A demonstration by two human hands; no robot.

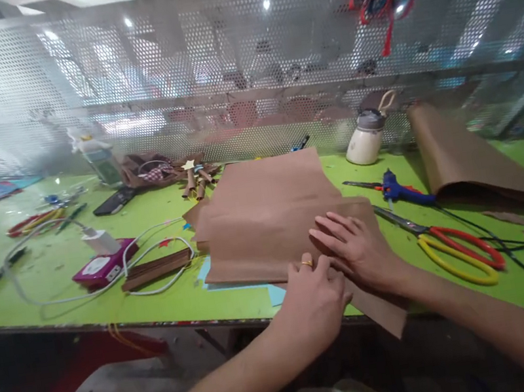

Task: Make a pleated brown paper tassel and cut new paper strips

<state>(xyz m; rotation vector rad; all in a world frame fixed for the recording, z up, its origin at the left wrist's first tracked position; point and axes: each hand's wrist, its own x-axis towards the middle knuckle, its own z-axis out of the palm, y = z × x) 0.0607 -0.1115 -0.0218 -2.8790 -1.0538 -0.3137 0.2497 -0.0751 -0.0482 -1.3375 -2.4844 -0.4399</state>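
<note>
A large sheet of brown kraft paper [266, 222] lies in front of me, its near part folded over toward the table edge. My left hand [311, 301], with a ring on one finger, is closed at the near edge of the paper, its fingertips curled and partly hidden. My right hand [359, 247] rests on the folded paper with its fingers stretched out flat. Below both hands a narrow strip of brown paper [377, 310] sticks out past the table edge. Light blue paper [241, 285] peeks out underneath the brown sheet.
Scissors [460, 251] and a blue glue gun [400, 190] lie at the right, near rolled brown paper [465, 157]. A white bottle [365, 140] stands behind. At left are a purple power strip [104, 267], a white cable, paper strips [157, 269] and a phone [114, 201].
</note>
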